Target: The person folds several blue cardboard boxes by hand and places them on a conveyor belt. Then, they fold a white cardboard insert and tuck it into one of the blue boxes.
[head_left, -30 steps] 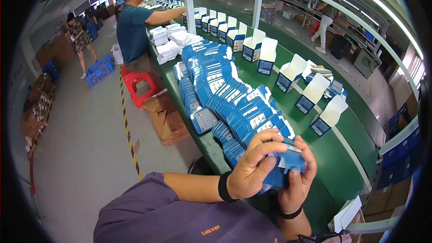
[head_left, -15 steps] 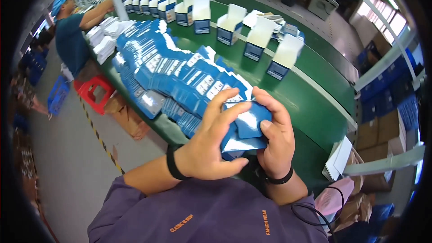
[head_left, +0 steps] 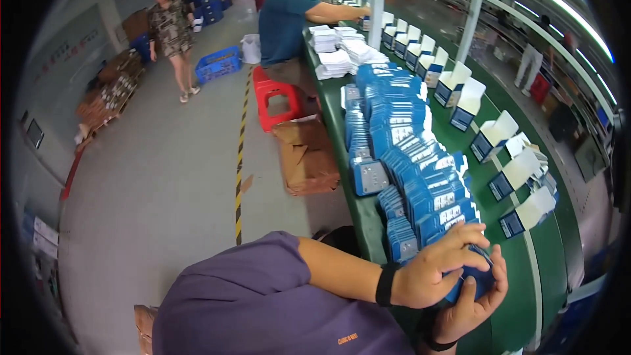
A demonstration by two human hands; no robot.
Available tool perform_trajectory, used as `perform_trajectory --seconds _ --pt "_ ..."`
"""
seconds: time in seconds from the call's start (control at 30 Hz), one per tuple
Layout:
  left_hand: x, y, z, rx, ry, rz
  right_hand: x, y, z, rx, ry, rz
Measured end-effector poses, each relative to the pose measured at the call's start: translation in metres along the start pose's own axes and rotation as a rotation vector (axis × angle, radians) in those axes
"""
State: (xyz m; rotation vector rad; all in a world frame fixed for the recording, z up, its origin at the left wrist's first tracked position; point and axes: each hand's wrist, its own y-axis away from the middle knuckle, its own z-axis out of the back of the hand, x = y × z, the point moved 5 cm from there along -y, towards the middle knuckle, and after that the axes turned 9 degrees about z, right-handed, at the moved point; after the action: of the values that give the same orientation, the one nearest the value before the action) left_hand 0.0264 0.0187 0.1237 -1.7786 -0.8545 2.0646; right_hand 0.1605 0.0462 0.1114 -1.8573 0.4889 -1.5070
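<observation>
In the head view, two bare hands meet over the near end of a green table (head_left: 519,312). A small blue box (head_left: 482,281) is between them. The right hand (head_left: 472,309) has its thumb on one side of the box and its fingers on the other, so it holds on tight. The left hand (head_left: 427,277) bends its fingers over the top of the box. I can't tell if it pinches it too, because the fingers hide that part.

Just past the hands, lots of flat blue boxes (head_left: 420,177) lie in a long, leaning pile. A row of open boxes (head_left: 519,174) stands to the right. White papers (head_left: 335,64) sit farther up, near a person in a blue cap (head_left: 284,23).
</observation>
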Motion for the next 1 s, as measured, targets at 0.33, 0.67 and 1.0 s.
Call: perform_trajectory --seconds 0.33,0.67,1.0 --pt "-0.037 -0.008 0.018 0.303 -0.112 -0.088 0.030 -0.024 0.015 0.155 -0.090 -0.376" --pt "0.052 -0.012 0.012 0.201 1.029 0.959 -0.026 -0.025 0.076 0.503 0.572 -0.424" --pt "0.054 0.008 0.010 0.481 -0.478 0.236 -0.208 -0.068 0.311 0.210 1.516 -0.166"
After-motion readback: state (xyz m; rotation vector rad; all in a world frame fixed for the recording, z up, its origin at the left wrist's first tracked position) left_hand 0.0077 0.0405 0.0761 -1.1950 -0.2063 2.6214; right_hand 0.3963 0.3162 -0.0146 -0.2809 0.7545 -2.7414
